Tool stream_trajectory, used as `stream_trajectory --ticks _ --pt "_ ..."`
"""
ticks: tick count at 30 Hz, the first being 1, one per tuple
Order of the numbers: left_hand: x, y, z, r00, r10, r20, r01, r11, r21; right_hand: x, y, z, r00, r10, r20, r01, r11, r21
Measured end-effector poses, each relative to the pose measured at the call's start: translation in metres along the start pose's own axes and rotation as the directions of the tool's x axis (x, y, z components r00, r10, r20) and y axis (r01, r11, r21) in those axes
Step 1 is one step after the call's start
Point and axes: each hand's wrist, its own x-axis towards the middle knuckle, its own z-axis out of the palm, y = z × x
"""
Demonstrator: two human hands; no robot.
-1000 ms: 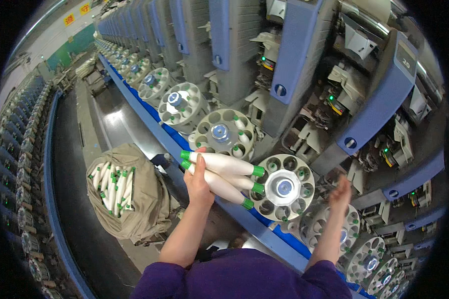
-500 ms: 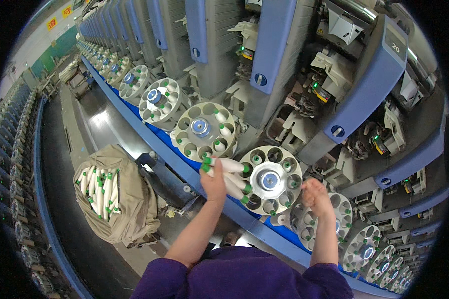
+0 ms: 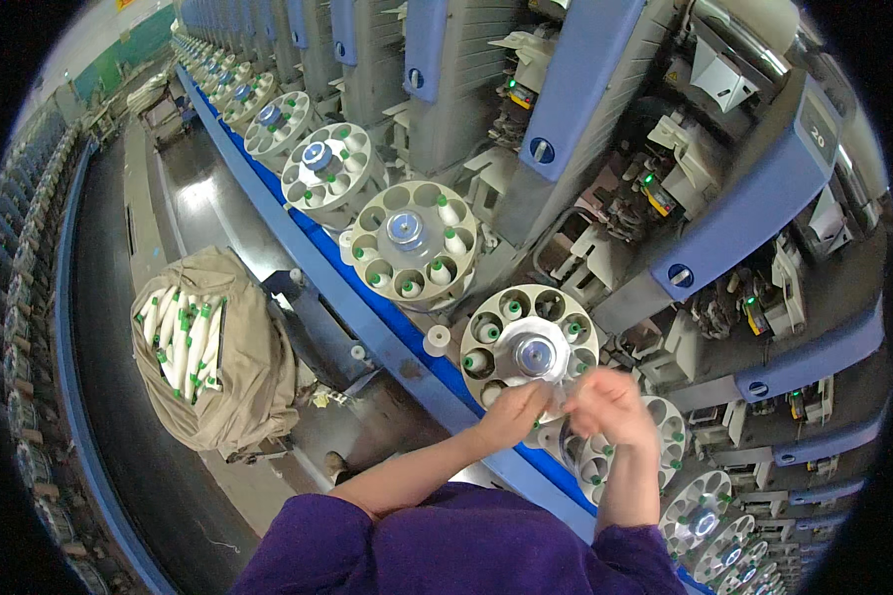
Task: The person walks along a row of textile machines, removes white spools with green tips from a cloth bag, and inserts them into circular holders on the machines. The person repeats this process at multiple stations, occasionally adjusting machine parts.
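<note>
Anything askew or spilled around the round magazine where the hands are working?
Nothing stands out. Both hands meet at the lower edge of the round beige bobbin magazine; its bobbins sit upright in pockets, and the tan cloth bag holds its bobbins.

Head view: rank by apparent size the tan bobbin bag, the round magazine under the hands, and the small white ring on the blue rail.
1. Tan bobbin bag, clearly largest.
2. Round magazine, with both hands at its lower edge: left hand, right hand. It sits nearer the camera, so its true size against the bag is unsure.
3. White ring, smallest.
</note>
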Motion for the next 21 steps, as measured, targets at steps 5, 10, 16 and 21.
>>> stream_trajectory --ticks 5,10,16,21 --pt "0.018 0.057 -0.006 0.977 -0.215 0.0 0.201 0.914 -0.353 0.047 -0.009 0.01 0.846 -0.271 -0.459 0.293 0.956 -0.026" --pt "0.05 0.111 -0.049 0.996 -0.076 -0.04 0.049 0.891 -0.451 0.055 0.017 0.016 0.973 0.23 0.021 -0.193 0.86 -0.472" --pt "0.068 0.082 -0.106 0.983 -0.152 -0.105 0.034 0.708 -0.705 0.032 -0.01 -0.015 0.996 -0.024 -0.085 -0.014 0.908 -0.42" --pt "0.062 0.011 -0.133 0.887 -0.289 -0.36 0.206 0.946 -0.25 0.029 0.002 0.055 0.907 -0.005 0.421 0.144 0.943 -0.299"
